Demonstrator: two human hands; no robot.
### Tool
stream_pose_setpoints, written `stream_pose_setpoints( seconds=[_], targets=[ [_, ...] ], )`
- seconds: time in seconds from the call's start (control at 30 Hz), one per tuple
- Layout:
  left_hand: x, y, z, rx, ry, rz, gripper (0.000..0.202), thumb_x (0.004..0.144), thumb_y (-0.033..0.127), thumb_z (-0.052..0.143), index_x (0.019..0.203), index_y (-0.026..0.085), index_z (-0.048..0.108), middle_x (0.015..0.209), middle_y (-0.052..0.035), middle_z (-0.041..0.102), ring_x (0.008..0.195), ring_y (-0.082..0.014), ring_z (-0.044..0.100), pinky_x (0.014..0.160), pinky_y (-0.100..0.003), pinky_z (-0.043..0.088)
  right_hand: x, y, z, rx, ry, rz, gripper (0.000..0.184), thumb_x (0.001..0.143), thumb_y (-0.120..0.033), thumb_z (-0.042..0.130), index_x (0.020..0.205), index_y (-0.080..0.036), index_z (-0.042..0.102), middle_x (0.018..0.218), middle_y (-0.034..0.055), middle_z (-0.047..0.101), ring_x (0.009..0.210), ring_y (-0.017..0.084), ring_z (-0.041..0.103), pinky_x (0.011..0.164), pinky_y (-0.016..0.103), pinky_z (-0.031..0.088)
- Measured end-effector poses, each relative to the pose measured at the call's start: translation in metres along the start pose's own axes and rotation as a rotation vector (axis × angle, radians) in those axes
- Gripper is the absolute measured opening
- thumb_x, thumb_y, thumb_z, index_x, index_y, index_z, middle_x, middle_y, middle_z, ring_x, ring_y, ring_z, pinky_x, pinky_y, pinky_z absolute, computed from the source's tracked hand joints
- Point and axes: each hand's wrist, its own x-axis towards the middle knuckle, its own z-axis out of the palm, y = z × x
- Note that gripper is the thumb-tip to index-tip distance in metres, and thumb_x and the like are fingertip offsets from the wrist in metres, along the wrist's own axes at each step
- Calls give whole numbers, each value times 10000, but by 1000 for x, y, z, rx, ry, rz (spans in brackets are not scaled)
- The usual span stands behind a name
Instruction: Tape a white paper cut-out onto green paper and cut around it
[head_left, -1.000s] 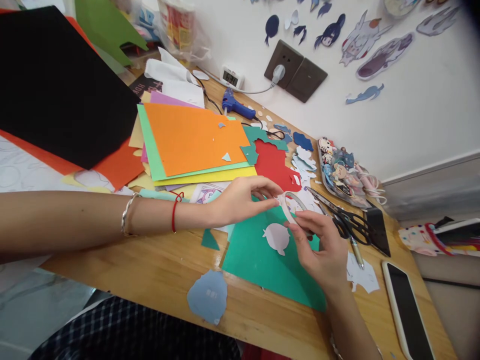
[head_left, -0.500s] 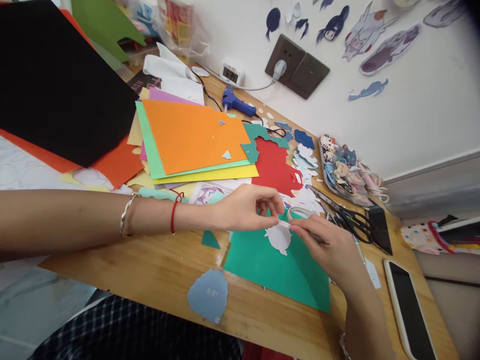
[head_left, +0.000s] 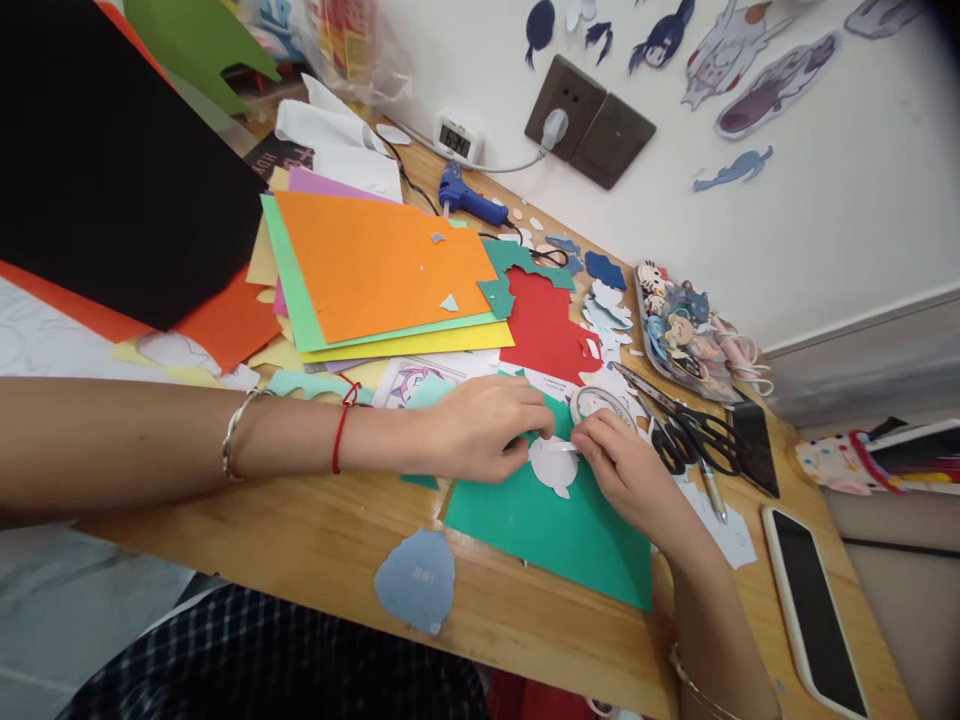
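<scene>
Green sheet [head_left: 540,530] lies flat at the desk's 6 o'clock. Left hand [head_left: 480,425] and right hand [head_left: 630,470] have dropped onto its white cutout [head_left: 556,478]. The tape roll [head_left: 600,392], now released, rests at the cutout's 1 o'clock. Each hand's fingertips pinch one end of the tape strip [head_left: 559,445], so sticking appears under way.

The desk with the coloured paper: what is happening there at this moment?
A person works at the wooden desk with bare hands. The left hand and the right hand pinch a strip of tape between them, low over a white cutout that lies on a green sheet. The tape roll lies just behind the right hand, the scissors beside it.
</scene>
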Motion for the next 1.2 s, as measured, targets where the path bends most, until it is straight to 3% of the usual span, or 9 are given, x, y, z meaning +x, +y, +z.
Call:
stream_pose_setpoints(
  seconds=[0.2, 0.37, 0.63, 0.8, 0.97, 1.2],
  targets=[
    [1, -1, 0, 119, -24, 49, 230, 770, 156, 500, 950, 175, 642, 879, -39, 657, 811, -204, 534, 741, -323, 427, 0, -5, 1, 54, -5, 23, 220, 947, -291, 343, 803, -201, 483, 838, 23, 484, 759, 170, 496, 692, 317, 393],
    [0, -3, 0, 220, -36, 121, 189, 798, 176, 504, 861, 221, 677, 899, -27, 652, 797, -202, 516, 685, -323, 395, 0, -6, 4, -34, -10, 17, 221, 945, -294, 354, 807, -201, 500, 844, 32, 496, 774, 183, 502, 692, 325, 403],
    [0, 5, -6, 408, -101, 378, 152, 812, 83, 533, 735, 152, 644, 759, -66, 624, 783, -219, 510, 580, -350, 289, -2, -15, 5, -280, 73, 31, 280, 907, -423, 443, 747, -210, 529, 775, 6, 562, 645, 162, 508, 615, 301, 348],
    [3, 11, -8, 439, -143, 460, 143, 797, 82, 567, 707, 167, 638, 774, -63, 648, 816, -219, 514, 583, -347, 293, -6, -21, 3, -309, 114, 96, 262, 874, -417, 507, 713, -215, 547, 712, -19, 602, 577, 142, 518, 519, 270, 281],
    [2, 13, -8, 442, -159, 480, 145, 787, 74, 570, 691, 160, 638, 754, -72, 655, 795, -223, 514, 575, -350, 299, -6, -24, 2, -326, 112, 183, 238, 818, -454, 573, 730, -234, 558, 698, -43, 627, 565, 151, 545, 482, 249, 269],
    [2, 8, -6, 345, -138, 502, 73, 738, 88, 624, 760, 158, 628, 767, -78, 651, 770, -215, 536, 578, -349, 313, -8, -25, -2, -253, 128, 199, 185, 791, -439, 612, 798, -255, 624, 677, -40, 649, 525, 136, 560, 457, 235, 297]
  ],
)
